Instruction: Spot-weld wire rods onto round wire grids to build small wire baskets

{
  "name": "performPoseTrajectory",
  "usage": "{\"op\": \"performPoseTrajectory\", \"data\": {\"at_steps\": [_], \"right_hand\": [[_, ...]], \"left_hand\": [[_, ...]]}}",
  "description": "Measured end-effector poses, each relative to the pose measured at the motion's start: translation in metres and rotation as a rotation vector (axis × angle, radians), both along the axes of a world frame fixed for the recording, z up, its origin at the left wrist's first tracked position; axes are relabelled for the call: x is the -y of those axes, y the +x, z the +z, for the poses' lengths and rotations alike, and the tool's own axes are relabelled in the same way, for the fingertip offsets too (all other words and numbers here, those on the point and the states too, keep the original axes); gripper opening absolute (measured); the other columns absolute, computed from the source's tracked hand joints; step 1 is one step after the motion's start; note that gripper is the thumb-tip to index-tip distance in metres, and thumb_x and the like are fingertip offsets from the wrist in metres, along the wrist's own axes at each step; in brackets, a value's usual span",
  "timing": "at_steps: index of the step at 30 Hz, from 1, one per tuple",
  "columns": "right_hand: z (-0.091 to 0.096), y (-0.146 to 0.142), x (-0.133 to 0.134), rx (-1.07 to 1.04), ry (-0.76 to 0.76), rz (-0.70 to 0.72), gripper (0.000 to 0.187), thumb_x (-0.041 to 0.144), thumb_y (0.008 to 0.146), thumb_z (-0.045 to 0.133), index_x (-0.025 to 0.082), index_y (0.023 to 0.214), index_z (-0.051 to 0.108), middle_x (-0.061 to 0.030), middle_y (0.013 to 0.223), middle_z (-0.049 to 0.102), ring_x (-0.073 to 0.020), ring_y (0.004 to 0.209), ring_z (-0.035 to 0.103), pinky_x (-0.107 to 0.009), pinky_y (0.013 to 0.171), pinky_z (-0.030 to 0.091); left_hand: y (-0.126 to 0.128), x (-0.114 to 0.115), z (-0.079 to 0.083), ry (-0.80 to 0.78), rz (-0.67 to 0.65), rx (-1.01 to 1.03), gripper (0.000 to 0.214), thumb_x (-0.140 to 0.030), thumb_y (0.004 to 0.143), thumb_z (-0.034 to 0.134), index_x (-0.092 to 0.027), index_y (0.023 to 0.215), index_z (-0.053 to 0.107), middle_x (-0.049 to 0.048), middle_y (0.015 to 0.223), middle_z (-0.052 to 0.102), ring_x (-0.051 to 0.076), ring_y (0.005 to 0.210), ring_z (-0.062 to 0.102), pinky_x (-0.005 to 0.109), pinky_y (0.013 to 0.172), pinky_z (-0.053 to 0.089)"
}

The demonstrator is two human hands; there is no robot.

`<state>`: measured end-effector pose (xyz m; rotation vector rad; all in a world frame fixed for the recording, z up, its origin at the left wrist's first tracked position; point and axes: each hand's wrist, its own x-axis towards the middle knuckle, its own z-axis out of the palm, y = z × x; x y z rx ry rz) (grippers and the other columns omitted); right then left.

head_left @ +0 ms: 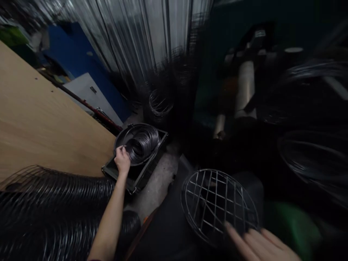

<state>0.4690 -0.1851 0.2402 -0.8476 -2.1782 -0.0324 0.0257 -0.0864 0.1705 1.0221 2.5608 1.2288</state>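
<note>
My left hand (pixel 122 159) reaches to the near left edge of a dark round basin (pixel 121 139). Its fingers are pinched together beside a stack of metal wire rings (pixel 146 142) lying in the basin; whatever is between the fingertips is too small to make out. A round wire grate (pixel 214 197), with crossing bars inside a ring, lies tilted over my dark-clothed lap (pixel 168 224). At its lower right rim is my right hand (pixel 262 244), fingers stretched out and slightly blurred. Whether the fingertips touch the grate I cannot tell.
The basin sits on a dark crate (pixel 137 183). Bundled black wire hoops (pixel 59 192) fill the lower left, below a plywood panel (pixel 54 119). Several wire rings (pixel 160 103) stand farther back. Dim machinery with a pale cylinder (pixel 246 85) is at right.
</note>
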Motion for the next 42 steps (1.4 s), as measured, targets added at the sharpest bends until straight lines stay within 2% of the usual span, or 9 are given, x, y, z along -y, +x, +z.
{"op": "performPoseTrajectory", "data": {"at_steps": [4,9,12,14,17,21,27,34,42], "right_hand": [[-0.029,-0.017,0.027,0.121,-0.035,0.151,0.037,0.002,0.089,0.046,0.018,0.112,0.070,0.0021,0.055,0.052,-0.0116,0.047,0.051,-0.027,0.045,0.041],[-0.046,-0.017,0.050,0.115,-0.056,0.001,0.017,0.017,0.089,0.061,0.022,0.100,0.073,-0.0040,0.081,0.069,-0.0143,0.068,0.061,-0.027,0.061,0.050],[-0.047,0.007,0.055,-0.029,-0.198,-0.225,0.014,0.021,0.087,0.064,0.024,0.096,0.073,-0.0041,0.081,0.068,-0.0160,0.073,0.063,-0.029,0.066,0.052],[-0.051,0.027,0.055,-0.218,-0.399,-0.525,0.016,0.029,0.092,0.057,0.023,0.097,0.071,-0.0053,0.084,0.068,-0.0180,0.076,0.064,-0.032,0.069,0.053],[-0.067,0.049,0.050,-0.501,-0.768,-0.844,0.037,0.049,0.096,0.045,0.020,0.109,0.065,-0.0059,0.085,0.068,-0.0187,0.075,0.064,-0.033,0.068,0.054],[-0.095,0.053,0.037,-0.652,-1.083,-0.779,0.064,0.064,0.094,0.034,0.016,0.129,0.056,-0.0069,0.086,0.068,-0.0173,0.064,0.062,-0.030,0.053,0.051],[-0.109,0.047,0.027,-0.423,-0.933,-0.798,0.051,0.052,0.090,0.045,0.018,0.124,0.063,-0.0122,0.118,0.067,-0.0256,0.107,0.063,-0.047,0.099,0.048],[-0.117,0.049,0.035,-0.710,-1.088,-0.769,0.056,0.050,0.081,0.062,0.015,0.125,0.064,-0.0129,0.122,0.067,-0.0265,0.111,0.063,-0.047,0.103,0.047],[-0.110,0.046,0.032,-0.618,-0.966,-0.815,0.045,0.046,0.084,0.060,0.018,0.118,0.069,-0.0096,0.113,0.069,-0.0237,0.102,0.064,-0.045,0.100,0.049]], "left_hand": [[0.061,0.017,0.003,0.063,-0.258,0.174,0.033,-0.034,0.098,0.031,-0.015,0.112,0.054,-0.0043,0.059,0.044,0.012,0.054,0.047,0.021,0.057,0.039],[0.160,0.006,-0.022,-0.011,-0.785,0.503,0.035,-0.045,0.092,0.047,-0.016,0.103,0.064,-0.0054,0.053,0.045,0.009,0.047,0.042,0.019,0.049,0.034],[0.201,-0.008,-0.037,-0.050,-1.039,0.615,0.035,-0.043,0.089,0.053,-0.014,0.101,0.068,-0.0031,0.057,0.052,0.009,0.050,0.044,0.020,0.051,0.036],[0.214,-0.018,-0.045,-0.118,-1.103,0.585,0.036,-0.044,0.087,0.056,-0.014,0.101,0.071,0.0004,0.066,0.063,0.011,0.056,0.052,0.021,0.055,0.041],[0.216,-0.026,-0.049,-0.192,-1.184,0.539,0.045,-0.049,0.086,0.058,-0.015,0.110,0.072,0.0071,0.094,0.075,0.018,0.079,0.066,0.026,0.071,0.051],[0.206,-0.024,-0.039,-0.282,-1.310,0.522,0.058,-0.056,0.087,0.057,-0.013,0.124,0.067,0.0110,0.120,0.071,0.026,0.108,0.066,0.036,0.096,0.051],[0.206,-0.035,-0.030,-0.330,-1.424,0.316,0.050,-0.047,0.092,0.053,-0.016,0.128,0.065,0.0079,0.124,0.069,0.029,0.115,0.065,0.039,0.104,0.048],[0.208,-0.046,-0.031,-0.348,-1.542,0.168,0.045,-0.035,0.095,0.048,-0.017,0.135,0.059,0.0069,0.130,0.066,0.026,0.116,0.065,0.036,0.103,0.048],[0.216,-0.054,-0.034,-0.390,-1.574,0.018,0.041,-0.031,0.094,0.050,-0.021,0.132,0.062,0.0050,0.119,0.072,0.023,0.103,0.069,0.031,0.094,0.049]]}}
